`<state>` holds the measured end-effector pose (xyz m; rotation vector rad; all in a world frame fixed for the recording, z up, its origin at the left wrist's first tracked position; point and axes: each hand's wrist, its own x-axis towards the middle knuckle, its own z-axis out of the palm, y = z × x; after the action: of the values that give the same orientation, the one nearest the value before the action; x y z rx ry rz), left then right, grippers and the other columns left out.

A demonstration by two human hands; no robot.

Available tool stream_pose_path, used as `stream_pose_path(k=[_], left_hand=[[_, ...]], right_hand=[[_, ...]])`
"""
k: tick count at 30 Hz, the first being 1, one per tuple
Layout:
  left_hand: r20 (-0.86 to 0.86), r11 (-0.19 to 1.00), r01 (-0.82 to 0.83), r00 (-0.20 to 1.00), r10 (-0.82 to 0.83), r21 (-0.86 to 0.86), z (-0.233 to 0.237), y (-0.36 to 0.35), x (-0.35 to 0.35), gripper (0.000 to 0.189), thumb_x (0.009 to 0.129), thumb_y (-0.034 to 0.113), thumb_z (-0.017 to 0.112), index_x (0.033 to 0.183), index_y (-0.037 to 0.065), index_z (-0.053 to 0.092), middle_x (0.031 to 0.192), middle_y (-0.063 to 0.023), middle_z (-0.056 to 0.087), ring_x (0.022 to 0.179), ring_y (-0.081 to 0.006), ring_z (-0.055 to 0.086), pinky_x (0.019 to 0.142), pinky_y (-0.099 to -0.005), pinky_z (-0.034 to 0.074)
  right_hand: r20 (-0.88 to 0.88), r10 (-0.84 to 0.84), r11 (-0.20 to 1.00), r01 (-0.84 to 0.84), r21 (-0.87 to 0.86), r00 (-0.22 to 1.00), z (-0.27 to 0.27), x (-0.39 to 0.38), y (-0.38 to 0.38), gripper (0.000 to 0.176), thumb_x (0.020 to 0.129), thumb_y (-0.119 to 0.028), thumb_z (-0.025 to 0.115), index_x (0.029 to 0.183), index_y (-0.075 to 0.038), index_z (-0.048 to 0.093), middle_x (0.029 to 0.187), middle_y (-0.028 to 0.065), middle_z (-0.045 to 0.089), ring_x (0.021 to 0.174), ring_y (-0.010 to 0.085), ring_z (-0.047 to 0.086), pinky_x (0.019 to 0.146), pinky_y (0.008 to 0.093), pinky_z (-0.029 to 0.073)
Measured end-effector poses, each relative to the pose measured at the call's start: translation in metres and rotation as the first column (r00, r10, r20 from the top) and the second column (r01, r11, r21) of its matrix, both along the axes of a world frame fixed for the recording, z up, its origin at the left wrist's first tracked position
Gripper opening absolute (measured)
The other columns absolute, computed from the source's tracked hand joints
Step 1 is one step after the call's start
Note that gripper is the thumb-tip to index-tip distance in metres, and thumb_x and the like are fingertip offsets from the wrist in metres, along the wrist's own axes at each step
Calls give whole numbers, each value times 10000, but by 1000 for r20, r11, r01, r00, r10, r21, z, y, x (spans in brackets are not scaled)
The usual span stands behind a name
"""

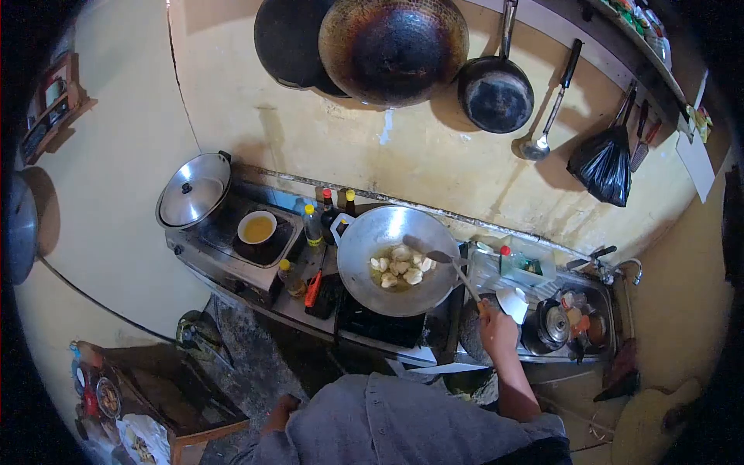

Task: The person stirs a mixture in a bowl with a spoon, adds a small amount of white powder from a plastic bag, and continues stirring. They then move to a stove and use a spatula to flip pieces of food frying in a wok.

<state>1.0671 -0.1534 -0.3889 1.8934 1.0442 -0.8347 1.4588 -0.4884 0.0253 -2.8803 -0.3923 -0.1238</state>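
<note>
My right hand (500, 332) is closed around the handle of a metal spatula (465, 280), whose dark blade reaches over the near right part of a large silver wok (359, 267). Several pale, cream-coloured pieces of food (399, 267) lie in a little oil at the bottom of the wok. The wok sits on a dark stove (380, 324). Low beside my body hangs my left hand (284, 411), away from the counter and dim; its fingers are mostly hidden.
Left of the wok stand several sauce bottles (312, 225), a bowl of yellow liquid (257, 228) and a lidded pot (194, 191). A sink (611, 310) holding dishes lies to the right. Pans and a ladle (536, 147) hang on the wall above.
</note>
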Motion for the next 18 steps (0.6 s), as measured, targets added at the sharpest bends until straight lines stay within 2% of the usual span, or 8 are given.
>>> stream_pose_path(k=[3,9,10,11,12,13,14,18], left_hand=[[-1,999,21,1000,-21,-42,3,8,-2,328,791,310,472,939,61,626,1045,-153,579,890,-306,586,762,-397,473],[53,986,-161,986,160,33,-16,18,1,275,775,258,521,896,35,627,992,-142,602,817,-284,598,712,-365,480],[54,910,369,921,-385,189,-17,25,-1,271,774,248,523,898,29,624,981,-141,605,820,-281,598,710,-363,478],[-27,549,773,586,-810,318,-17,31,-4,267,773,238,524,899,23,620,971,-140,608,823,-278,598,708,-360,476],[-24,551,772,587,-809,317,-28,34,-7,267,773,238,524,899,23,620,971,-140,608,823,-278,598,708,-360,476],[-35,897,436,900,-434,71,-44,34,-8,282,768,261,532,887,22,621,954,-137,614,830,-280,597,719,-367,473],[-164,988,-53,986,28,-147,-51,32,-9,298,763,285,540,874,21,623,937,-134,621,836,-282,596,730,-373,470],[-41,995,-25,999,29,98,-31,5,-21,338,756,335,537,850,25,633,895,-134,632,813,-280,604,741,-382,465]], right_hand=[[104,56,982,-35,-187,993,5,14,-1,228,803,-281,511,996,-242,627,653,139,593,588,300,591,520,416,467],[227,256,905,-150,-398,940,17,56,-13,204,806,-276,504,954,-313,641,656,112,595,598,285,594,547,391,475],[227,256,905,-150,-399,940,21,59,-10,204,806,-276,504,954,-313,641,656,112,595,598,285,594,547,391,475],[190,269,885,-165,-435,944,26,61,-7,208,804,-272,504,953,-319,640,668,108,600,604,278,598,551,387,475],[152,282,863,-182,-471,947,29,63,-4,211,801,-269,504,953,-324,640,681,104,606,609,270,602,556,383,476],[152,286,861,-184,-474,946,26,68,-2,211,801,-269,504,953,-324,640,681,104,606,609,270,602,556,383,476],[131,281,861,-189,-472,951,18,76,0,216,796,-266,507,955,-331,638,690,101,609,613,262,604,553,382,475],[78,288,842,-213,-495,954,-15,114,0,224,781,-267,516,952,-347,637,701,94,612,614,257,605,548,384,473]])
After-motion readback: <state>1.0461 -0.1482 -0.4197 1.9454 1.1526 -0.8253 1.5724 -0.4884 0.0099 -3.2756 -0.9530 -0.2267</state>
